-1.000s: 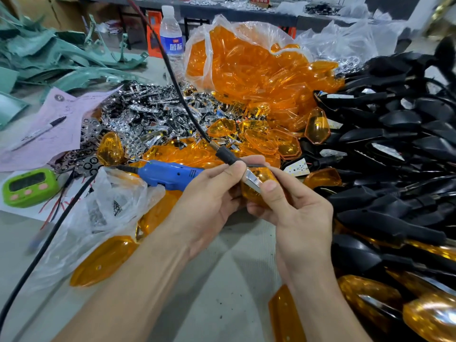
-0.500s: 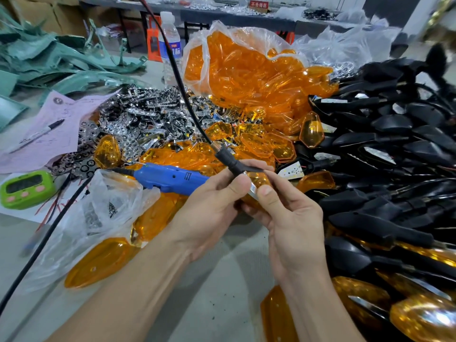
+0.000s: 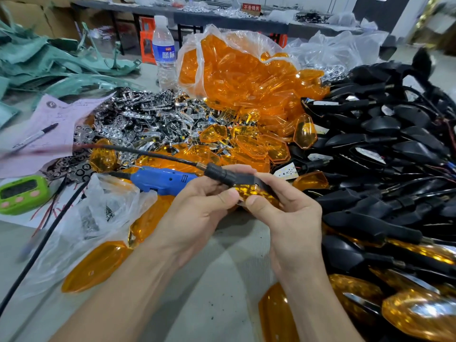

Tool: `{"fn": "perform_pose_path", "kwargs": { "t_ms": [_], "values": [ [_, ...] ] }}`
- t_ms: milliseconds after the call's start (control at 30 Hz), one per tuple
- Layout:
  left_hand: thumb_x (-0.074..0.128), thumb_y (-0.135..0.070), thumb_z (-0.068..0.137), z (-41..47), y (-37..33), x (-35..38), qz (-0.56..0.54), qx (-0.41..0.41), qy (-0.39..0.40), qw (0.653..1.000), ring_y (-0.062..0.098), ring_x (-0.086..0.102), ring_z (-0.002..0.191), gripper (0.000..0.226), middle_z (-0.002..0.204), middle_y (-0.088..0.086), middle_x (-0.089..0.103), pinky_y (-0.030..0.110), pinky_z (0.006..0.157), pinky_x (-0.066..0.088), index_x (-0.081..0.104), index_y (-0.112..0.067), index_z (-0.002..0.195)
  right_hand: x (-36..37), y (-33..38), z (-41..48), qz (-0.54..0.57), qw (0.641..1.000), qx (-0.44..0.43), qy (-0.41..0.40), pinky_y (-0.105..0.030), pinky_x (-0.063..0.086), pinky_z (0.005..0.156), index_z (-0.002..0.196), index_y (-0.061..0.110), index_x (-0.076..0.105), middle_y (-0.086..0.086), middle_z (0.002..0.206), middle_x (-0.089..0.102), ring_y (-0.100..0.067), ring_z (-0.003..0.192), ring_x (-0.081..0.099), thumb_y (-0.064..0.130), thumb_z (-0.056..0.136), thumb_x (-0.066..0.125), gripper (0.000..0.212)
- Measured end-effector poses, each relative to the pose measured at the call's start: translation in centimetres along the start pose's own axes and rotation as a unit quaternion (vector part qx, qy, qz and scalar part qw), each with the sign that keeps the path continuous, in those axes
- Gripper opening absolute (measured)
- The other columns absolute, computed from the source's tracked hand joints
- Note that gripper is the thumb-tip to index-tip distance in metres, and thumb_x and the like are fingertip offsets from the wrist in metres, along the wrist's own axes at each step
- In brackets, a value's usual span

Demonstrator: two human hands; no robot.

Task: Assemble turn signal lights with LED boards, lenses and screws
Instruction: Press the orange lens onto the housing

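- A heap of black turn signal housings (image 3: 385, 169) fills the right side of the grey worktable (image 3: 209, 280), with several amber-lensed lights at its near edge.
- A clear bag of orange lenses (image 3: 241, 77) slumps open at far centre, and loose lenses spill toward the worker.
- A pile of chrome reflectors (image 3: 148, 119) lies left of the lenses, beside a pink sheet of paper (image 3: 56, 119).
- The left hand (image 3: 197, 218) and right hand (image 3: 291, 218) meet at centre above the table, both gripping one turn signal light (image 3: 256, 191). The left thumb and forefinger pinch its stem end. The right fingers curl behind the black housing, with the thumb pressed on the amber lens.
- The light's black cable (image 3: 148, 153) trails away to the left.
- A blue electric screwdriver (image 3: 162, 180) lies just left of the hands, on loose lenses.
- A green timer (image 3: 22, 193) sits at the left edge.
- A white LED board (image 3: 287, 171) lies just beyond the right hand.
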State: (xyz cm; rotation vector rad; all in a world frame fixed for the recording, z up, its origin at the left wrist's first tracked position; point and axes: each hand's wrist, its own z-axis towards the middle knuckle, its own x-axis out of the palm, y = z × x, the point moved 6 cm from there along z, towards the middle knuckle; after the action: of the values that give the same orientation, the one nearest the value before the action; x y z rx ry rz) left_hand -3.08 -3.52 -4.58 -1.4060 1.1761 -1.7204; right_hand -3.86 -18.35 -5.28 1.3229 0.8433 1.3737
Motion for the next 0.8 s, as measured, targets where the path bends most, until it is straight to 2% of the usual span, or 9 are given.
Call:
{"fn": "perform_pose_path", "kwargs": {
  "t_ms": [133,233,333,433,533,633,733,800],
  "values": [
    [0.057,-0.006,0.092,0.1,-0.6,-0.5,-0.014,0.012,0.016,1.0,0.037,0.065,0.122,0.043,0.129,0.025,0.068,0.044,0.105,0.054,0.063,0.001,0.134,0.3,0.2,-0.1,-0.029,0.999,-0.013,0.032,-0.049,0.059,0.095,0.118,0.031,0.079,0.0,0.114,0.079,-0.026,0.111,0.074,0.021,0.084,0.079,0.036],
    [0.059,-0.007,0.091,0.1,-0.4,-0.7,-0.013,0.015,0.01,1.0,0.036,0.068,0.116,0.04,0.125,0.024,0.07,0.039,0.097,0.057,0.066,-0.002,0.13,0.2,0.1,0.0,-0.057,0.997,-0.019,0.037,-0.05,0.06,0.095,0.122,0.023,0.078,-0.001,0.117,0.078,-0.027,0.113,0.073,0.024,0.087,0.077,0.035],
    [0.061,-0.008,0.09,0.1,-0.1,-0.7,-0.006,0.014,-0.003,1.0,0.032,0.071,0.108,0.033,0.117,0.019,0.074,0.034,0.09,0.058,0.072,-0.007,0.121,0.1,-0.2,-0.1,-0.047,0.998,-0.028,0.023,-0.048,0.063,0.087,0.12,0.017,0.079,-0.003,0.11,0.08,-0.028,0.104,0.076,0.02,0.087,0.077,0.033],
    [0.061,-0.009,0.089,0.3,-0.1,-0.7,-0.003,0.005,-0.001,1.0,0.028,0.072,0.102,0.034,0.113,0.016,0.075,0.031,0.086,0.058,0.07,-0.005,0.122,0.1,-0.1,-0.5,-0.066,0.997,-0.04,-0.004,-0.048,0.064,0.086,0.117,0.022,0.08,0.001,0.106,0.08,-0.025,0.101,0.076,0.017,0.088,0.079,0.029],
    [0.062,-0.007,0.086,0.4,-0.6,-0.4,-0.025,0.011,0.033,0.999,0.03,0.07,0.107,0.044,0.119,0.018,0.072,0.034,0.09,0.058,0.063,0.001,0.13,0.3,1.0,-0.8,-0.12,0.99,-0.076,-0.012,-0.035,0.062,0.091,0.119,0.028,0.079,0.011,0.109,0.079,-0.014,0.106,0.074,0.022,0.084,0.082,0.035],
    [0.069,-0.011,0.08,0.4,-1.3,-0.2,-0.04,0.035,0.062,0.997,0.034,0.066,0.116,0.054,0.128,0.02,0.069,0.041,0.102,0.055,0.062,0.0,0.132,0.6,2.8,-0.9,-0.138,0.981,-0.134,0.023,-0.027,0.061,0.09,0.117,0.035,0.077,0.017,0.11,0.078,-0.009,0.105,0.074,0.014,0.076,0.085,0.047],
    [0.066,-0.006,0.083,0.5,-1.1,-0.9,-0.014,0.039,0.049,0.998,0.036,0.069,0.112,0.049,0.123,0.022,0.071,0.04,0.1,0.056,0.063,-0.001,0.132,0.9,2.8,-0.9,-0.259,0.955,-0.134,0.061,-0.019,0.057,0.09,0.126,0.045,0.07,0.024,0.112,0.074,-0.001,0.107,0.071,0.022,0.072,0.089,0.061],
    [0.065,0.0,0.08,0.6,-0.7,-1.1,0.075,0.047,0.031,0.996,0.028,0.071,0.113,0.049,0.12,0.014,0.075,0.034,0.098,0.055,0.066,-0.006,0.129,0.6,2.4,-0.8,-0.397,0.908,-0.127,0.04,-0.019,0.054,0.092,0.133,0.048,0.064,0.02,0.111,0.073,0.001,0.106,0.067,0.038,0.075,0.086,0.063]
  ]
}}
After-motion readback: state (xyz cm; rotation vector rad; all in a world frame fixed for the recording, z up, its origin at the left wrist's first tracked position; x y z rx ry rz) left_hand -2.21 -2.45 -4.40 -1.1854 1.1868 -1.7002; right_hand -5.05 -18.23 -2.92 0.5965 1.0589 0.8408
